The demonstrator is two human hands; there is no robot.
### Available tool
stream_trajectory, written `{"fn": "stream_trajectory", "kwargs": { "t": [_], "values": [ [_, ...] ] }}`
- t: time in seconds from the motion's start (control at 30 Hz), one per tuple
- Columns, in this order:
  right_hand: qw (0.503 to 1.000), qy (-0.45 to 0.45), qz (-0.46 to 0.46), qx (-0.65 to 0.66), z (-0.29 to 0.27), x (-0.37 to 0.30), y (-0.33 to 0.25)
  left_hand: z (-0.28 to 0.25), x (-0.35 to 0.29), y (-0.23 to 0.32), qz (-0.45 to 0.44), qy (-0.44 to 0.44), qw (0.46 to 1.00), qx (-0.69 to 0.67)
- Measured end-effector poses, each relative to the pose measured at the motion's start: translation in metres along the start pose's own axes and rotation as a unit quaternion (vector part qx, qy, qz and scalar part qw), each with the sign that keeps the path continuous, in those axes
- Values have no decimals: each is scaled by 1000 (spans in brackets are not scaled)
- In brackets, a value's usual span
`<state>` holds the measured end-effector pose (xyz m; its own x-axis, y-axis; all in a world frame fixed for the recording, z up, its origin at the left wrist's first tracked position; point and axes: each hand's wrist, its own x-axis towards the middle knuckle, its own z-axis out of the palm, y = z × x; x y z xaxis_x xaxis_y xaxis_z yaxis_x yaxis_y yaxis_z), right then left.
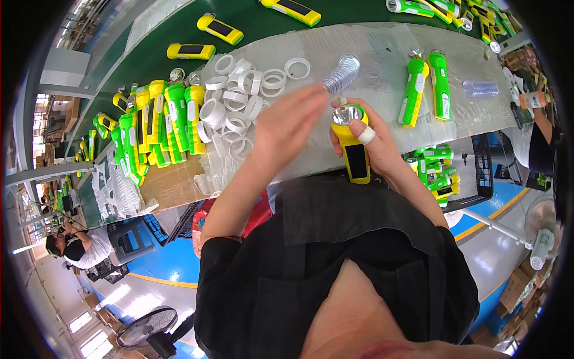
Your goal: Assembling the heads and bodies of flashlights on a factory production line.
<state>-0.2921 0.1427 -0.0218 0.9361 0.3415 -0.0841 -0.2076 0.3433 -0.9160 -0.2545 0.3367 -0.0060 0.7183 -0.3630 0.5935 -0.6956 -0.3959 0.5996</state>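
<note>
Seeing right hand [382, 146] clasp long yellow plastic torch [357, 163], head [348, 114] twelve o'clock, likely for access; left hand [291, 124]: grasp I can't tell.

On the desk [382, 78], the flashlight heap [158, 119] lies at left; the loose rings [236, 96] lie just right of it; the disc stack [345, 72] lies farther right, behind the hands [382, 143]; the flashlight pair [414, 93] lies right of that, the second stack [480, 89] beyond; behind, flashlights [220, 29] lie on the belt [353, 17]; the crate [484, 170] sits below the desk's front right edge.
</note>
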Motion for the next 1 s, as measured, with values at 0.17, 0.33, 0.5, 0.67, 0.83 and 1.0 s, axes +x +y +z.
{"fn": "stream_trajectory", "kwargs": {
  "t": [0.17,0.33,0.5,0.67,0.83,1.0],
  "values": [
    [1000,-23,-1,21,4,-2,1,8,-11,5,63,8,995,-82],
    [999,-32,5,3,4,-4,-2,9,-17,10,97,-1,995,-37],
    [998,-58,-1,22,8,-4,-1,11,-22,15,97,29,995,-5],
    [998,-59,-9,28,9,-6,1,10,-25,20,93,36,995,12],
    [995,-96,-2,39,6,-4,1,17,-18,20,44,52,992,-105],
    [993,-117,3,10,1,-2,7,12,-9,10,76,-49,991,-94]
  ]
}}
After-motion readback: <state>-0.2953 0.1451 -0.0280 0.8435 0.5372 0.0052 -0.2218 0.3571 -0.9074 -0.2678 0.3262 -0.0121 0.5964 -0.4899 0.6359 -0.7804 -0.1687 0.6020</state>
